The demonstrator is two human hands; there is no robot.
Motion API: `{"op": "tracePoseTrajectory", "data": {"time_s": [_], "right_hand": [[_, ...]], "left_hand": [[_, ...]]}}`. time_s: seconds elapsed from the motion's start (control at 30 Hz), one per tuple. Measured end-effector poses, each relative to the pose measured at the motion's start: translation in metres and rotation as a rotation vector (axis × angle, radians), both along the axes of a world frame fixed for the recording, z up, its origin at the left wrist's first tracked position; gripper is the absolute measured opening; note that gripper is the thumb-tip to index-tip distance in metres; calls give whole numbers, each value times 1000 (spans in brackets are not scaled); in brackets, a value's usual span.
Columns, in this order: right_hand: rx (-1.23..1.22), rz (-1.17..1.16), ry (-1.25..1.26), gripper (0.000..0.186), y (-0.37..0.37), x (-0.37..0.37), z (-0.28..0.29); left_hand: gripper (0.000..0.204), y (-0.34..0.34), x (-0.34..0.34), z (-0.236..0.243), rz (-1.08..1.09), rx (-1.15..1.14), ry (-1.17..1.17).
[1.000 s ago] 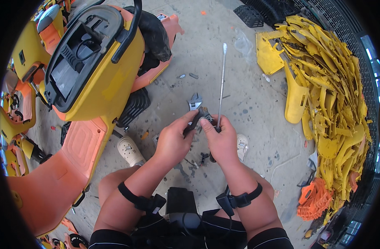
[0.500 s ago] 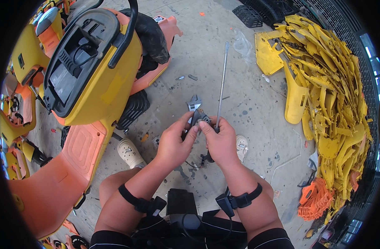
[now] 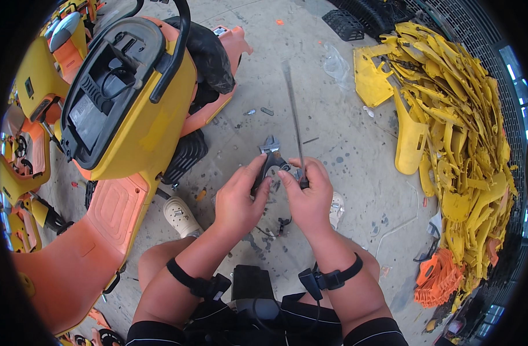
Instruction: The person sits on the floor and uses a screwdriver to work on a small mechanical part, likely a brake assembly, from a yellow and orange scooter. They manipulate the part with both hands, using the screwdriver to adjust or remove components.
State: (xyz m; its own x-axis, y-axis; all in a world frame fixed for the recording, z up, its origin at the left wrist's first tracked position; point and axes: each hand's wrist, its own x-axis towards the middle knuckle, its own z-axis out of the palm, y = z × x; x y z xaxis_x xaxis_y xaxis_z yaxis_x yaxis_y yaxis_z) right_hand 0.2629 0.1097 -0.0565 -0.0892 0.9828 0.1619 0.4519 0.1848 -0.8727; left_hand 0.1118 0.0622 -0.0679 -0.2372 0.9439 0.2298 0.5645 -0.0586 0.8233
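Note:
My left hand is closed round a black curved part, whose kind I cannot tell. A small dark fitting at its right end lies by my right thumb. My right hand grips a long screwdriver, its dark handle mostly hidden by the palm. The shaft points up and away, slightly leftward, and its tip is blurred. Just beyond my left fingers appears the silver head of an adjustable wrench; its handle is hidden, so I cannot tell what supports it.
To the left stands a yellow and orange ride-on vehicle, with more behind it. A tall heap of yellow plastic panels lies at right, beside stacked orange pieces. Between my feet is a small dark part with a wire on the concrete floor.
The screwdriver's tip has swung left. My hands have moved slightly apart, and the black part has turned, showing more of its curve.

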Motion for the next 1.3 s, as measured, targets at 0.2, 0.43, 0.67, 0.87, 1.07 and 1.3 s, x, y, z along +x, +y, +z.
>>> {"op": "tracePoseTrajectory", "data": {"time_s": [0.2, 0.43, 0.67, 0.87, 1.07, 1.3], "right_hand": [[14, 7, 38, 22, 4, -1, -5], [72, 50, 69, 15, 5, -2, -5], [98, 2, 109, 10, 5, -9, -8], [159, -19, 95, 11, 5, -14, -11], [196, -65, 84, 11, 3, -21, -17], [137, -113, 134, 11, 1, -28, -16]], "left_hand": [[51, 2, -4, 3, -33, -70, 16], [51, 5, -7, 5, -9, -81, 38], [50, 7, -3, 6, 22, -76, -23], [50, 8, 3, 4, 80, -108, -119], [47, 10, 6, 4, 119, -145, -171], [47, 11, 10, 2, 155, -194, -351]]}}
